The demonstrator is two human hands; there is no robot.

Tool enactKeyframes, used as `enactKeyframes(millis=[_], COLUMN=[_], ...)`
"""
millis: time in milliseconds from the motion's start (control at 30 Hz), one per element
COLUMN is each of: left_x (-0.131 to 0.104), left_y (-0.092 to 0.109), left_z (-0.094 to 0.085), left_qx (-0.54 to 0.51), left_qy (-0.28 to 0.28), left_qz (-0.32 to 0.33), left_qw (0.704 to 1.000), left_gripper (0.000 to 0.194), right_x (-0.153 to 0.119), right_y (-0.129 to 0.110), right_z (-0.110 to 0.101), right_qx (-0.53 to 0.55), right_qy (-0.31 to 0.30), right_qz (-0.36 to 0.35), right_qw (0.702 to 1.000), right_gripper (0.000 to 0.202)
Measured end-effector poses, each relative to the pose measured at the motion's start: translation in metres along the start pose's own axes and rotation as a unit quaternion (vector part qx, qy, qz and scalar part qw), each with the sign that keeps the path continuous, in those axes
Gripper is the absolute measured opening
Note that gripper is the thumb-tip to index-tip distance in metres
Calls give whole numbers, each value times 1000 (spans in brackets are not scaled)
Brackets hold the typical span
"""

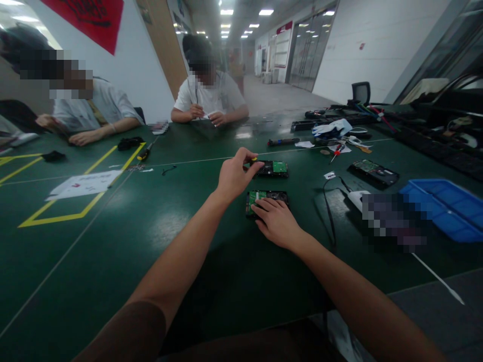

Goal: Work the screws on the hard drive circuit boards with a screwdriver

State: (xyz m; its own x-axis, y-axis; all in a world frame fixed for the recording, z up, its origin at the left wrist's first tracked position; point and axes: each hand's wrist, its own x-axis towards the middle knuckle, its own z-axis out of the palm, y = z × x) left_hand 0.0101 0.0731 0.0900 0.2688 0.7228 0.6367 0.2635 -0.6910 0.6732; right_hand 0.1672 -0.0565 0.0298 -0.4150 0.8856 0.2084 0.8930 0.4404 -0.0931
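Note:
Two hard drives with green circuit boards lie one behind the other on the green table. My left hand (238,173) is closed in a pinch at the left end of the far hard drive (279,168). A small yellow bit (254,159) shows at its fingertips; the rest of what it holds is hidden. Across the near hard drive (257,196) lies my right hand (278,221), open, with its fingers stretched out over the right part of the board.
A third hard drive (373,172), a lanyard badge (360,201) and a blue tray (445,206) lie to the right. Behind them are a red screwdriver (337,152) and gloves (332,128). Papers (85,184) lie left. Two people sit across the table.

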Motion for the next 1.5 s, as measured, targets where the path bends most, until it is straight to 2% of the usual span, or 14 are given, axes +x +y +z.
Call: enactKeyframes(millis=[67, 333, 500, 567, 733, 933, 1067, 1167, 1367, 1500], left_x=[1, 3, 4, 4, 2, 3, 4, 4, 2, 3], left_y=[-3, -3, -4, -6, -8, -4, -6, -8, -3, -4], left_z=[0, -4, -3, -2, 0, -3, -4, -3, -2, -2], left_qx=[-1, 103, 85, 74, 46, 95, 89, 86, 69, 65], left_qy=[4, 21, -7, -3, 17, 42, 10, 4, 35, 28], left_qz=[6, 68, 69, 59, 34, 68, 93, 91, 60, 69], left_qw=[1000, 992, 994, 996, 998, 992, 992, 992, 995, 995], left_gripper=[24, 15, 15, 14, 26, 15, 15, 19, 18, 15], right_x=[0, 0, 0, 0, 0, 0, 0, 0, 0, 0], right_y=[0, 0, 0, 0, 0, 1, 1, 0, 0, 1], right_z=[0, 1, -1, -1, 1, 2, 3, 3, 1, 1], right_qx=[-1, -5, -6, -5, -4, -3, 1, 1, -1, -1], right_qy=[-1, 3, -1, -1, 5, 6, 8, 8, 8, 8], right_qz=[1, 1, 2, 3, 2, -1, 1, 0, 1, -3], right_qw=[1000, 1000, 1000, 1000, 1000, 1000, 1000, 1000, 1000, 1000], right_gripper=[44, 43, 43, 44, 44, 45, 45, 44, 44, 44])
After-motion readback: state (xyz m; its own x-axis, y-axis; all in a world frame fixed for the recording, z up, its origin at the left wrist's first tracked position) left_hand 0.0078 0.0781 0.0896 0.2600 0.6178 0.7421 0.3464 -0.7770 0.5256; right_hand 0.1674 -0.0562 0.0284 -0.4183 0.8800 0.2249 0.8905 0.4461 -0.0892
